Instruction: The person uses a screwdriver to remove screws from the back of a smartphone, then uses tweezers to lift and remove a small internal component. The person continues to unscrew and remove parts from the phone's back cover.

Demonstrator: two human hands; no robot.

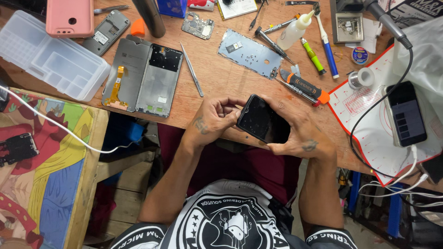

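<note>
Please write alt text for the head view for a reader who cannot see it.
Both hands, left hand and right hand, hold a black glossy smartphone over a wooden workbench. An opened grey phone frame, metal tweezers and an orange-handled screwdriver lie beyond.

A black smartphone [264, 122], glossy dark screen facing up and unlit, is lying tilted diagonally between two hands just at the near edge of the wooden workbench.

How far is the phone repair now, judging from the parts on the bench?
Done: grey display frame and silver metal plate lie separate on the wooden bench. In hand: left hand and right hand grip the black phone. Left: those parts remain unassembled.
</note>
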